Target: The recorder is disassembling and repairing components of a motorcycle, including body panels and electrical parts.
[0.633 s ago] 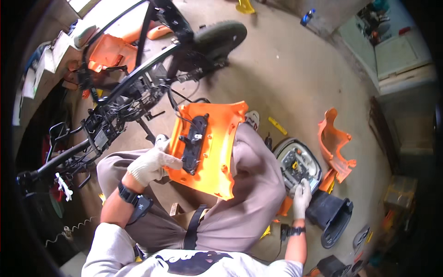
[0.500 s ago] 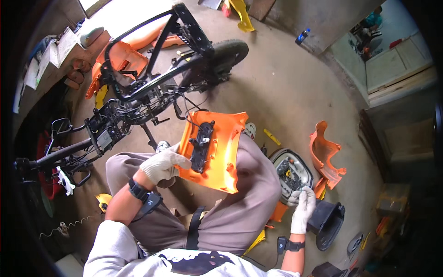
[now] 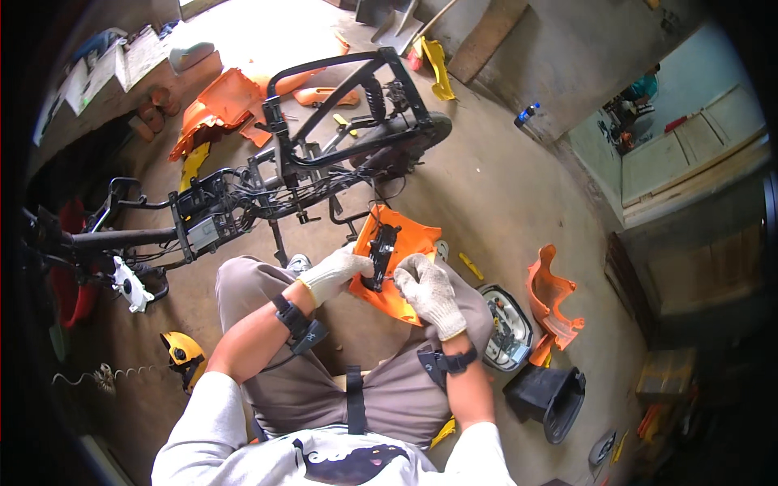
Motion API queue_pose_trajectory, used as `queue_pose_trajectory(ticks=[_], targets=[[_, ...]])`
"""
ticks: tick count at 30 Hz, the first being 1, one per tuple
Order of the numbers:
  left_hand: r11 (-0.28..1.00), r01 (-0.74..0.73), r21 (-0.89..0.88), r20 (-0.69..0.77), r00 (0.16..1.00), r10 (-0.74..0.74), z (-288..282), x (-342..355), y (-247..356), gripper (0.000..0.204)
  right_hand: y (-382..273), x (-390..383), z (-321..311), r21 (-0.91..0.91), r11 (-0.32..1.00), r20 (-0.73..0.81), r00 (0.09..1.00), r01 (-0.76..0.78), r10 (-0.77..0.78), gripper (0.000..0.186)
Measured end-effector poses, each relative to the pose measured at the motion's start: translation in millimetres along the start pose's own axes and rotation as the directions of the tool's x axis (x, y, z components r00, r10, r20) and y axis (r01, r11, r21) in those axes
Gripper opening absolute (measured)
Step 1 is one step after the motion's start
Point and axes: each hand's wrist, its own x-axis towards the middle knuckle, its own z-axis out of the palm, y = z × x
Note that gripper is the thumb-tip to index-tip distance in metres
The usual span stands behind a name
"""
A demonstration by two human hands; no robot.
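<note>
An orange plastic body panel [image 3: 417, 233] with a black fitting [image 3: 380, 257] on its inner face is propped over my lap. My left hand [image 3: 334, 274], in a knitted white glove, grips the panel's left edge, thumb near the black fitting. Gloved too, my right hand [image 3: 429, 290] is at the panel's right part, its fingers pinched together close to the fitting. Whatever lies between those fingertips is too small to make out. Right of my knee sits a white-rimmed oval housing [image 3: 506, 328] with parts inside.
A stripped motorbike frame [image 3: 243, 198] stands ahead to the left. On the right lie a curved orange panel [image 3: 551, 300] and a black bin-like part [image 3: 545, 401]. A yellow-and-black tool [image 3: 183, 356] rests at left. More orange panels [image 3: 219, 105] lie beyond the frame.
My right hand has come from the white-rimmed housing on the right over to the panel. The panel, still held by my left hand, now appears more tilted. The head view has shifted.
</note>
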Motion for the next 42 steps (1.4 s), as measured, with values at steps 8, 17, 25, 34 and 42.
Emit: queue_pose_trajectory(ticks=[8,17,25,34,42], targets=[[0.996,0.056,0.064,-0.015,0.998,-0.056,-18,4,-8,0.05,19,9,19,0.112,0.991,0.115,0.992,-0.066,0.053,0.018],[0.988,0.134,-0.073,0.004,0.991,-0.134,-18,8,-10,0.036,16,10,22,-0.04,0.999,0.145,0.989,0.011,-0.006,0.016],[0.951,0.268,-0.154,-0.015,0.962,-0.273,-8,1,-2,0.035,15,5,21,0.138,0.982,0.086,0.99,-0.126,0.115,0.016],[0.965,0.19,-0.179,0.016,0.982,-0.19,-10,5,-6,0.034,23,5,26,0.0,0.999,0.06,0.997,-0.052,0.052,0.015],[0.977,0.127,-0.173,-0.023,0.991,-0.133,-11,10,-9,0.04,25,6,27,-0.002,0.999,0.063,0.997,-0.051,0.051,0.017]])
